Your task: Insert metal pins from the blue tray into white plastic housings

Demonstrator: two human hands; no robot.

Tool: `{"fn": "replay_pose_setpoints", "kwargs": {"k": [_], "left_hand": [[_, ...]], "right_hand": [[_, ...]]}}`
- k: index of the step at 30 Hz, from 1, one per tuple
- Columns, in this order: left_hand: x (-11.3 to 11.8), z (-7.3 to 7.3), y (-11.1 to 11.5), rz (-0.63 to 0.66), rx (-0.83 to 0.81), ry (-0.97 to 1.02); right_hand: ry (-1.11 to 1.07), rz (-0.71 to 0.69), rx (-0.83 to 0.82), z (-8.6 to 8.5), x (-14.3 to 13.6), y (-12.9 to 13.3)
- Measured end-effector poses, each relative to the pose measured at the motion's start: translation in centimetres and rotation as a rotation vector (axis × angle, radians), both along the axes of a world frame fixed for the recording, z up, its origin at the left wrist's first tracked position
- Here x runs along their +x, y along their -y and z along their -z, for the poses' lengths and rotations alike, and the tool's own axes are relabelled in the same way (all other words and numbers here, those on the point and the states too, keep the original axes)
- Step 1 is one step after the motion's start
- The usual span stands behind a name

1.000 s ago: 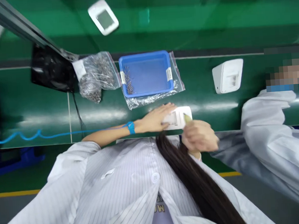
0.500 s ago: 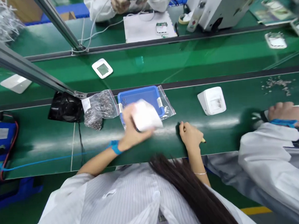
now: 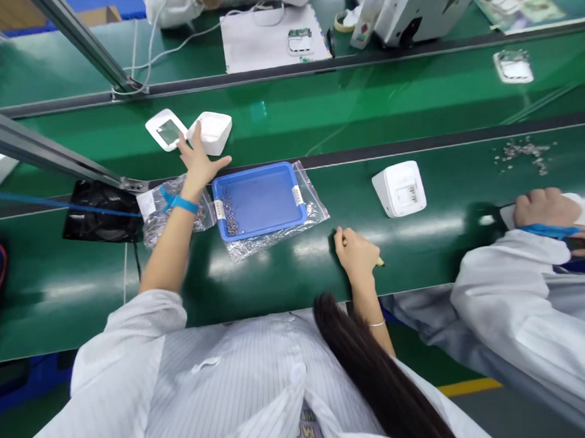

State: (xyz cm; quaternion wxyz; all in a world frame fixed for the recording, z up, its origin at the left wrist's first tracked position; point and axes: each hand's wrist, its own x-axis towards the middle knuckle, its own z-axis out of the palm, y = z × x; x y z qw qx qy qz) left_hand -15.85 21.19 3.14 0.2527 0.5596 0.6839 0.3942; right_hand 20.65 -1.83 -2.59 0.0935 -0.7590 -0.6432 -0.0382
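Note:
With fingers spread, my left hand (image 3: 201, 160) reaches over the belt at the near edge of a white plastic housing (image 3: 212, 132). I cannot tell whether a fingertip still touches it. Beside that housing, on its left, lies a white square frame with a grey window (image 3: 167, 130). My right hand (image 3: 358, 254) rests on the bench, closed around a slim stick-like tool (image 3: 380, 261) whose yellowish end sticks out; the rest is hidden in the fist. Between the hands sits a blue tray (image 3: 264, 199) with small screws (image 3: 230, 216) heaped at its left end.
Another white housing (image 3: 399, 189) stands right of the tray. Bags of small parts (image 3: 176, 214) and a black fan (image 3: 102, 212) lie left, under a metal post (image 3: 41, 146). A co-worker's hand (image 3: 547, 208) is at the right, near scattered small parts (image 3: 525, 152).
My left hand has carried the white housing from above the tray to the belt and opened beside it. The right hand keeps its grip on the tool. The view has shifted slightly.

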Motion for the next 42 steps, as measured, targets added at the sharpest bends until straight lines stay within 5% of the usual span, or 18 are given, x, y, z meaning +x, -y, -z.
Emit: {"fn": "replay_pose_setpoints", "kwargs": {"k": [4, 9, 14, 19, 24, 28, 32, 42], "left_hand": [[-0.1, -0.2, 6.7, 0.258, 0.15, -0.302], [0.6, 0.3, 11.9, 0.321, 0.066, -0.484], [1.2, 1.6, 12.7, 0.257, -0.059, -0.486], [2.8, 0.7, 13.7, 0.294, 0.14, -0.471], [8.5, 1.7, 17.0, 0.58, 0.383, -0.085], [11.8, 4.5, 19.8, 0.746, 0.313, 0.047], [11.8, 6.0, 20.7, 0.78, 0.222, 0.076], [11.1, 6.4, 21.1, 0.928, 0.152, 0.035]], "right_hand": [[0.002, 0.012, -0.009, 0.0, 0.0, 0.0], [-0.007, 0.013, -0.007, 0.2, 0.1, -0.3], [-0.031, 0.021, -0.002, 0.0, -0.2, -0.4], [-0.076, 0.023, -0.014, -0.7, -0.5, -0.5], [-0.132, 0.003, -0.05, -1.6, -1.0, -0.1], [-0.432, -0.276, -0.031, -2.5, -2.9, 1.7], [-0.416, -0.412, -0.078, -2.3, -5.1, 3.7], [-0.384, -0.372, -0.101, -1.3, -5.5, 4.2]]}}
